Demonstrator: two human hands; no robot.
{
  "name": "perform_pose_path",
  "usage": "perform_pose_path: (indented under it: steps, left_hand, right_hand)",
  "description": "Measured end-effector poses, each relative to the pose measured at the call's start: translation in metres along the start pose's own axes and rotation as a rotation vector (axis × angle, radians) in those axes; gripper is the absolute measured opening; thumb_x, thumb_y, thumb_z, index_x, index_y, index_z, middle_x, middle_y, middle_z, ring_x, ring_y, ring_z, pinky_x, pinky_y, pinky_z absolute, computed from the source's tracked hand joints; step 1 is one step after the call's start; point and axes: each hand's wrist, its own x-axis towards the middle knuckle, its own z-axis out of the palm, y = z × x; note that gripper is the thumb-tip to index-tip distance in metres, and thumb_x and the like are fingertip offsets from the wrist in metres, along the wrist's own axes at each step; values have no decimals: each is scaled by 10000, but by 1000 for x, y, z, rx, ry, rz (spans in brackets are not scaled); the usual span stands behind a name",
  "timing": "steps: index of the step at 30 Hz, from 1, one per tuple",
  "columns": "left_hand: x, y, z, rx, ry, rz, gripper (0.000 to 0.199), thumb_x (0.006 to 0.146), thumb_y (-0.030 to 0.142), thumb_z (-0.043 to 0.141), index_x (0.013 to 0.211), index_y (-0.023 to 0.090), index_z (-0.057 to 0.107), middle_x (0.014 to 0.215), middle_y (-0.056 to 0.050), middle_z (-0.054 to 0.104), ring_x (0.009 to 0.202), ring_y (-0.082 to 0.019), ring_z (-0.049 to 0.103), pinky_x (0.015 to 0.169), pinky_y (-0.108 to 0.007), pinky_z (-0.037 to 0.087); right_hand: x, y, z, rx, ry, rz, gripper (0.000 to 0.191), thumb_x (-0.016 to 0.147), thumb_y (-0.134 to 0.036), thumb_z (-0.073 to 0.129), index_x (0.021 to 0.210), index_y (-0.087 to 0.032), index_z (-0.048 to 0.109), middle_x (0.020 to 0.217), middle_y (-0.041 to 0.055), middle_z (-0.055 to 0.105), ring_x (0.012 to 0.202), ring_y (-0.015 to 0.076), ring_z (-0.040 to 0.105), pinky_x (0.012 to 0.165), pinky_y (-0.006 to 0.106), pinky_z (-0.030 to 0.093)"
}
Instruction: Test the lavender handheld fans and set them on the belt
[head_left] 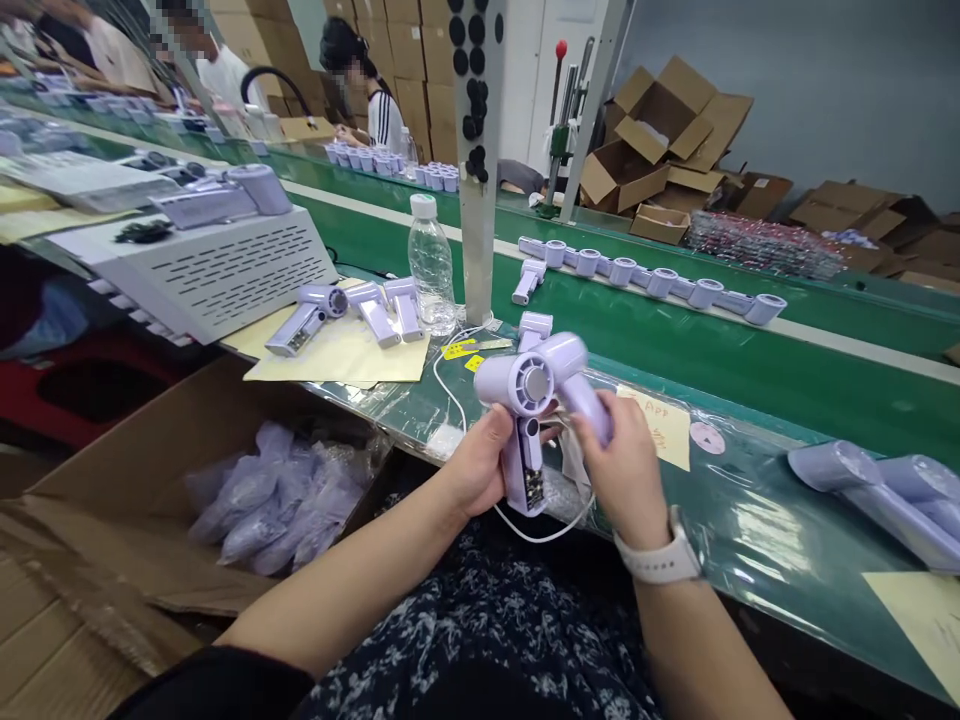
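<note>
My left hand (pixel 484 462) is closed around a light purple handheld fan (pixel 517 385). Its round grille faces me, and the handle is open along one side, baring a circuit board. Close beside it, my right hand (pixel 624 465) grips a second light purple handheld fan (pixel 589 400) by its handle; this one is tilted and slightly blurred. The two fan heads overlap in view, so I cannot tell whether they touch. A white cable (pixel 529 538) loops below my hands. Just behind the fans, another purple fan (pixel 535 328) lies on the green bench.
Several fans (pixel 371 310) lie on yellow paper at the left, near a water bottle (pixel 431 265) and metal post (pixel 478 230). A conveyor (pixel 645 345) carries a row of fans. Bagged parts (pixel 281 500) fill a carton below left. More fans (pixel 847 468) lie right. Co-workers sit across.
</note>
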Motion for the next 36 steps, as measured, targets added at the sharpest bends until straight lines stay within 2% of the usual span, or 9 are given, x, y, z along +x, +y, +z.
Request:
perform_pose_path:
  steps: [6, 10, 13, 18, 21, 25, 29, 32, 36]
  left_hand:
    - [-2, 1, -13, 5, 74, -16, 674, 632, 733, 816, 1013, 179, 774, 955, -85, 815, 1044, -309, 760, 907, -383, 615]
    - [-9, 14, -17, 29, 38, 106, 599, 642, 748, 807, 850, 189, 757, 937, -70, 803, 1115, -322, 737, 942, -374, 606]
    - [-15, 27, -13, 46, 8, 169, 632, 653, 795, 767, 846, 194, 743, 953, -76, 789, 1158, -353, 715, 976, -413, 599]
    - [-22, 44, -4, 63, -43, 241, 710, 625, 878, 716, 826, 197, 702, 991, -105, 774, 1311, -420, 615, 1059, -496, 556]
    - [-26, 49, 1, 61, -73, 260, 739, 591, 909, 707, 800, 202, 660, 1033, -113, 765, 1392, -437, 541, 1098, -524, 526]
    - [-35, 55, 5, 59, -14, 221, 746, 546, 907, 739, 754, 203, 607, 1081, -127, 751, 1423, -454, 500, 1043, -533, 561]
    - [-38, 54, 3, 65, 3, 240, 764, 528, 926, 728, 707, 198, 583, 1107, -141, 741, 1411, -467, 499, 1007, -540, 580]
    - [-36, 51, 3, 59, -24, 238, 773, 539, 940, 705, 702, 193, 590, 1104, -148, 742, 1383, -469, 525, 1009, -550, 574]
    - [-31, 43, 9, 28, -44, 244, 737, 586, 909, 714, 698, 186, 621, 1051, -136, 751, 1355, -449, 561, 979, -517, 592]
  right_hand:
    - [-10, 0, 1, -3, -215, 86, 353, 1021, -413, 465, 1099, -161, 699, 917, 122, 744, 817, 252, 706, 727, 359, 547]
    - [8, 27, 11, -201, -214, 185, 399, 925, -225, 567, 1287, -71, 633, 933, 171, 736, 869, 316, 691, 741, 390, 484]
    - [11, 37, 12, -248, -262, 200, 446, 948, -221, 528, 1368, -79, 580, 861, 109, 724, 796, 277, 678, 729, 361, 473]
    - [4, 41, 9, -318, -309, 158, 191, 915, -241, 543, 1007, -139, 675, 934, 152, 688, 904, 304, 655, 807, 381, 478]
    - [-4, 40, 10, -368, -287, 124, 204, 924, -257, 502, 1028, -128, 620, 1037, 229, 652, 994, 355, 632, 847, 429, 472]
    - [-15, 43, 4, -397, -247, 156, 152, 875, -337, 535, 892, -187, 551, 868, 203, 639, 871, 391, 633, 769, 486, 470]
    - [-17, 57, -10, -277, -194, 206, 197, 824, -396, 535, 713, -267, 436, 712, 139, 612, 762, 370, 633, 710, 499, 478]
    - [-19, 60, -20, -88, -135, 277, 251, 851, -499, 502, 846, -248, 508, 689, 96, 654, 673, 316, 669, 644, 451, 527]
    - [-42, 23, -25, 304, -161, 287, 415, 865, -608, 566, 972, -211, 628, 656, 49, 686, 636, 254, 688, 642, 387, 573]
